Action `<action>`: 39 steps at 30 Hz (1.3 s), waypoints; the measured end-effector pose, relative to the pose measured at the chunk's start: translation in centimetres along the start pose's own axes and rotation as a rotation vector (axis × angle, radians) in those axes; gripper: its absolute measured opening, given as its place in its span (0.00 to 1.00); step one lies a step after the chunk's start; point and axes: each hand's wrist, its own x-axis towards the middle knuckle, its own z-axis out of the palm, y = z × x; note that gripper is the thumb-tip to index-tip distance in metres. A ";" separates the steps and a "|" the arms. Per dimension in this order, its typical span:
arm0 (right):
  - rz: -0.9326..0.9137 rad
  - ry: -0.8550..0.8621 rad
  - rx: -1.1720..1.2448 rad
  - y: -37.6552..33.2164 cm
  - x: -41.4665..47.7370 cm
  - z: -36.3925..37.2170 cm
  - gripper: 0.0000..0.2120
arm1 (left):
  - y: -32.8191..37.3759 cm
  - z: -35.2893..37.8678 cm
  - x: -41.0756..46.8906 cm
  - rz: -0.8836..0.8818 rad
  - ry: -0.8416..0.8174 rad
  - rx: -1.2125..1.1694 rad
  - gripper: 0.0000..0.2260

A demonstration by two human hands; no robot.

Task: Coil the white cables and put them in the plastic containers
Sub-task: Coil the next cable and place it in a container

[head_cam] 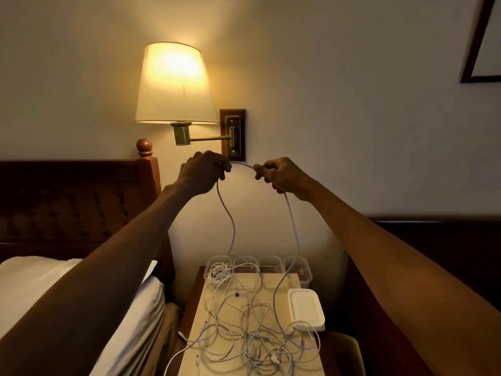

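Raised in front of the wall, my left hand (204,170) and my right hand (279,175) both pinch one white cable (292,218). A short arc of it spans between them. Its two ends hang down to the bedside table (273,283). A tangle of several white cables (244,332) lies on the tabletop. Along the table's far edge stand several clear plastic containers (245,264) in a row. The leftmost container (218,268) holds a coiled white cable; the others look bare inside.
A stack of white lids (306,309) lies at the table's right edge. A lit wall lamp (174,85) hangs above and behind my hands. A bed with a white pillow (32,280) and a wooden headboard (76,202) is to the left.
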 end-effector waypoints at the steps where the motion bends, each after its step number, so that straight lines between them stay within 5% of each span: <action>1: 0.024 -0.004 -0.004 0.0 0.0 -0.2 0.16 | -0.3 -0.1 0.0 -0.049 0.020 -0.029 0.09; 4: 0.040 0.075 -0.214 0.5 0.3 0.0 0.19 | 0.2 -0.6 -0.3 -0.167 0.039 -0.186 0.10; 8: -0.220 0.230 -0.305 0.0 -0.4 1.6 0.22 | 1.8 -1.4 0.0 -0.358 0.077 -0.585 0.08; 13: 0.124 -0.294 -0.009 -0.8 -0.7 3.9 0.35 | 4.1 -2.8 1.1 -0.543 0.137 -1.062 0.05; 16: 0.091 -0.393 0.239 -0.1 -0.7 4.3 0.18 | 3.9 -3.5 1.4 -0.651 0.155 -1.239 0.08; 18: 0.068 -0.343 0.315 -0.4 -1.0 3.6 0.14 | 2.7 -3.5 1.1 -0.685 0.144 -1.023 0.12; 21: 0.005 -0.215 0.138 -1.3 -1.0 1.9 0.15 | 1.1 -2.7 0.1 -0.491 0.095 -0.214 0.17; 23: -0.016 -0.211 0.039 -2.0 -0.8 0.8 0.15 | 0.7 -2.0 -0.3 -0.205 0.075 -0.163 0.15; 26: -0.004 -0.252 -0.037 -2.9 -0.8 -0.3 0.15 | 1.0 -1.1 -0.1 0.084 -0.207 -0.210 0.26; 29: 0.028 -0.264 -0.103 -3.2 -1.1 -1.2 0.15 | 1.4 -0.6 0.0 0.212 -0.233 -0.115 0.10; 31: 0.070 -0.256 -0.136 -2.7 -1.5 -2.0 0.15 | 0.4 -0.6 0.2 0.170 -0.110 -0.125 0.06; 34: 0.167 -0.230 -0.132 -1.2 -2.3 -3.6 0.16 | -3.4 -0.8 -0.3 -0.118 -0.009 -0.036 0.07; 36: 0.216 -0.219 -0.095 -0.3 -2.7 -4.7 0.17 | -5.0 -0.6 -1.2 -0.326 -0.126 0.130 0.08; 39: 0.228 -0.235 -0.044 0.2 -2.8 -5.0 0.16 | -3.1 0.6 -2.3 -0.222 -0.271 0.128 0.21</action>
